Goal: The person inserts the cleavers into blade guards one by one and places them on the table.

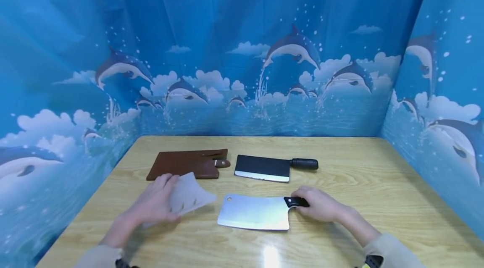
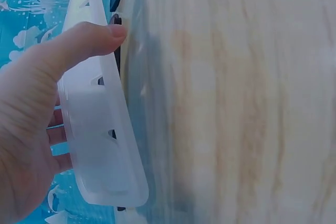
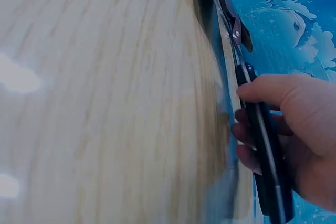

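Note:
My left hand (image 1: 160, 201) grips a translucent white plastic knife sheath (image 1: 189, 194) with small slots, over the table's left part. In the left wrist view the thumb lies across the near face of the sheath (image 2: 100, 145) and the fingers show behind it. My right hand (image 1: 317, 204) holds a shiny cleaver (image 1: 253, 212) by its black riveted handle. The blade points left, with a hole near its far corner. In the right wrist view the thumb and curled fingers close around the black handle (image 3: 265, 145).
Behind the shiny cleaver lies a dark-bladed cleaver (image 1: 264, 167) with a black handle to the right. A brown leather sheath (image 1: 185, 164) with a snap strap lies at the back left of the wooden table (image 1: 359, 167). A blue dolphin-print curtain (image 1: 227, 49) surrounds the table.

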Tool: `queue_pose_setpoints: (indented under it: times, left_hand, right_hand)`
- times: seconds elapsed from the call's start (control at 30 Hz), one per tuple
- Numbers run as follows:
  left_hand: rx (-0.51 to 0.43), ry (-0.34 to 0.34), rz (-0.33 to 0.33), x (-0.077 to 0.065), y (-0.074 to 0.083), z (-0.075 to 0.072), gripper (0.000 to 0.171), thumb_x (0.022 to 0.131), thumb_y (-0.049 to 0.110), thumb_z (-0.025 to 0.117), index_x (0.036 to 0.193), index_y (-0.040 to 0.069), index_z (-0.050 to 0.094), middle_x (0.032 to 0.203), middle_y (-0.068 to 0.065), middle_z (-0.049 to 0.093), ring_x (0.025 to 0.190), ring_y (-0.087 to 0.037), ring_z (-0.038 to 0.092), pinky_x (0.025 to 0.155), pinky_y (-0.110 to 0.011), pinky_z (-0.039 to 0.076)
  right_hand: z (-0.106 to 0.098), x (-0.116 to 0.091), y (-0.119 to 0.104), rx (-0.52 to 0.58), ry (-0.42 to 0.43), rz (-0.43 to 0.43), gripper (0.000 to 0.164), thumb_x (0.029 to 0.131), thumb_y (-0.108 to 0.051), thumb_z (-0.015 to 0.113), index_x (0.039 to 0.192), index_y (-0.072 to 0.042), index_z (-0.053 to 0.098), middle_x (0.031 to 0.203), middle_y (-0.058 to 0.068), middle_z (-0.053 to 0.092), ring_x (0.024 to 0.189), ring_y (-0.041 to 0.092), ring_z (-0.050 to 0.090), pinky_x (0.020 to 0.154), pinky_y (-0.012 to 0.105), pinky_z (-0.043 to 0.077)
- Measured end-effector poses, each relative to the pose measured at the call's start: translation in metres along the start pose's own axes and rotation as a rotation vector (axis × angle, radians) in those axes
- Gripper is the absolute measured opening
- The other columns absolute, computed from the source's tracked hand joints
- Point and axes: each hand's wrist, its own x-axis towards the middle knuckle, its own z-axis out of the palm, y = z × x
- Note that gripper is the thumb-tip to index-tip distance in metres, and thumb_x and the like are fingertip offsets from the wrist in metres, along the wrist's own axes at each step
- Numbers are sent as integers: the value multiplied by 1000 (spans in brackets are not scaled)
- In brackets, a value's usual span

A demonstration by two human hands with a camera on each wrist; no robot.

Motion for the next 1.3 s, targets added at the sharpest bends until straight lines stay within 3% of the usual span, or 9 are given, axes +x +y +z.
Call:
queue_pose_setpoints:
  times: [0.13, 0.47, 0.7, 0.9, 1.3]
  left_hand:
    - [-5, -22, 20, 4, 1, 0, 107, 46, 48, 82, 127, -9, 43, 119, -23, 49, 108, -38, 47, 88, -51, 41]
    - [-14, -114, 48, 19, 17, -5, 110, 55, 52, 79, 137, -6, 36, 131, -21, 46, 118, -36, 43, 98, -51, 34]
    - [13, -158, 69, 36, 31, -7, 110, 58, 56, 77, 140, -4, 33, 136, -21, 43, 123, -36, 39, 100, -51, 32]
    - [21, -200, 91, 46, 38, -6, 108, 60, 55, 76, 141, -3, 33, 137, -19, 42, 124, -34, 38, 100, -50, 32]
    - [3, -228, 84, 51, 47, -2, 108, 61, 58, 75, 143, 1, 32, 141, -16, 39, 127, -31, 36, 102, -50, 29]
  right_hand:
    - [-4, -3, 2, 25, 34, 21, 30, 79, -10, 68, 107, -1, 64, 103, 8, 64, 96, 26, 60, 83, 44, 48]
    - [-18, -19, 11, -45, 171, 57, 27, 78, -18, 72, 102, -6, 65, 95, 4, 66, 87, 22, 62, 75, 41, 50]
    - [-28, -21, 14, -32, 279, 175, 26, 79, -17, 73, 101, -5, 65, 94, 6, 66, 81, 22, 62, 67, 38, 50]
    - [-35, -17, 12, -11, 338, 214, 25, 80, -17, 73, 100, -4, 66, 93, 8, 65, 77, 19, 59, 63, 37, 48]
    - [-37, -2, 5, -20, 358, 240, 28, 80, -17, 72, 103, -2, 65, 98, 14, 65, 84, 29, 61, 67, 44, 49]
